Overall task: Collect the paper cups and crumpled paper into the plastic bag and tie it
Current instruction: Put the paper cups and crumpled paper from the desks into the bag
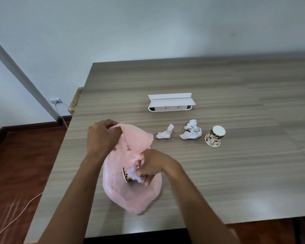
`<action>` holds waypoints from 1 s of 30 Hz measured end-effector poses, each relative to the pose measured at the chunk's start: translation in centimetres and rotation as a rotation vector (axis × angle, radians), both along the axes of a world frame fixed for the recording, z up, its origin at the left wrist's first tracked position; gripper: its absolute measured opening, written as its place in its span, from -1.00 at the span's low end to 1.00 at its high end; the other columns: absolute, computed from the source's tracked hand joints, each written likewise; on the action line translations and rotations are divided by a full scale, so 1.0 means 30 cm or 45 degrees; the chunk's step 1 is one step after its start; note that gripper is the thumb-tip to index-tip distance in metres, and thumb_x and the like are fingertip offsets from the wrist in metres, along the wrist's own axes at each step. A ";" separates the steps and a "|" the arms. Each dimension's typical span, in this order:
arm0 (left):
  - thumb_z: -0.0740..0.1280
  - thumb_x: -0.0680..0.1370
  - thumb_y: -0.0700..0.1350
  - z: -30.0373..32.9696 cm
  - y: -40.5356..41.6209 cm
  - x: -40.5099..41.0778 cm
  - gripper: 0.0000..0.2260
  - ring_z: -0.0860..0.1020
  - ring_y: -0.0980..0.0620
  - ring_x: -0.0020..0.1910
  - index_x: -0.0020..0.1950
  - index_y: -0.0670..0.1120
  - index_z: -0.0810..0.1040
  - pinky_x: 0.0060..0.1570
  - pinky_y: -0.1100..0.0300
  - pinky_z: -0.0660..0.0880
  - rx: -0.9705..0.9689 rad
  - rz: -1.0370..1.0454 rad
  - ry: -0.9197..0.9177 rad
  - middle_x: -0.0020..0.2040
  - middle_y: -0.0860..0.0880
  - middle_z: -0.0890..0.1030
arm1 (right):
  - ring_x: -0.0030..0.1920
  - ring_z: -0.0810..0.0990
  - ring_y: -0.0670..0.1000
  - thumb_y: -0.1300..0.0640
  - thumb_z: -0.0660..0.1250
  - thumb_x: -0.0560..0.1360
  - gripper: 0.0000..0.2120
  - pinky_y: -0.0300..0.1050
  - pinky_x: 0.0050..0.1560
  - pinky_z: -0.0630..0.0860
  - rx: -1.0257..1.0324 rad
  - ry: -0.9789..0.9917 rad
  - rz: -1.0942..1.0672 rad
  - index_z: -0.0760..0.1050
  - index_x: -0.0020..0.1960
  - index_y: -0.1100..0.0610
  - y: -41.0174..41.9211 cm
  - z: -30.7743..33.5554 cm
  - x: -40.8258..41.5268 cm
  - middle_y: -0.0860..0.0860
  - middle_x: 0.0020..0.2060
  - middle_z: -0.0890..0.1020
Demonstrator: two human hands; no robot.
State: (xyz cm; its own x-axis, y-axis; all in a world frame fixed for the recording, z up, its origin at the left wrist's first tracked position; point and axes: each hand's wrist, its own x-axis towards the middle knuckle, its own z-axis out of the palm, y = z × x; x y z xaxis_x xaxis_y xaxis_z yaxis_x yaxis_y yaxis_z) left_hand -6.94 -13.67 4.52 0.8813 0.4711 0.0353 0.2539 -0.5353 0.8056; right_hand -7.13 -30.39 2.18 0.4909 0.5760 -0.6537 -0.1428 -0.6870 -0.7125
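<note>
A pink plastic bag (pixel 130 194) lies on the wooden table (pixel 218 173) near its front left. My left hand (pixel 102 138) pinches the bag's upper rim and lifts it. My right hand (pixel 148 164) reaches into the bag's mouth, its fingers curled round a crumpled white paper (pixel 135 175). Beside that paper a patterned paper cup (pixel 128 176) lies inside the bag. Out on the table to the right sit two crumpled papers, one small (pixel 165 132) and one larger (pixel 191 130), and an upside-down patterned paper cup (pixel 215 136).
A white power strip with a raised lid (pixel 170 103) stands behind the papers. A cardboard box (pixel 75 101) leans at the table's left edge. A wall socket and a pale cable (pixel 16 217) run along the wooden floor on the left.
</note>
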 end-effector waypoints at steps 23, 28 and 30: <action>0.37 0.39 -0.23 0.051 0.048 0.013 -0.81 0.54 0.09 -0.62 -0.25 0.06 0.70 -0.60 0.38 0.40 0.090 -0.058 -0.034 -0.37 0.18 0.64 | -0.04 0.69 0.17 0.25 0.27 0.43 -0.86 -0.10 0.05 0.59 -0.239 -0.762 -0.282 0.58 -0.13 0.07 0.093 -0.092 -0.032 0.14 -0.13 0.71; 0.37 0.39 -0.22 0.035 0.030 0.016 -0.83 0.57 0.11 -0.56 -0.21 0.04 0.70 -0.58 0.41 0.40 0.066 -0.043 -0.050 -0.35 0.19 0.63 | 0.35 0.38 0.21 0.12 0.40 0.50 -0.48 -0.03 0.29 0.38 -0.113 -0.663 -0.157 0.36 0.42 0.12 0.190 -0.137 0.033 0.08 0.20 0.58; 0.37 0.39 -0.22 0.031 0.031 0.021 -0.84 0.57 0.12 -0.55 -0.20 0.02 0.69 -0.59 0.38 0.41 0.036 -0.017 -0.058 -0.34 0.19 0.63 | 0.38 0.35 0.19 0.11 0.41 0.50 -0.40 -0.07 0.32 0.31 -0.130 -0.673 -0.074 0.29 0.49 0.08 0.164 -0.140 0.033 0.00 0.18 0.54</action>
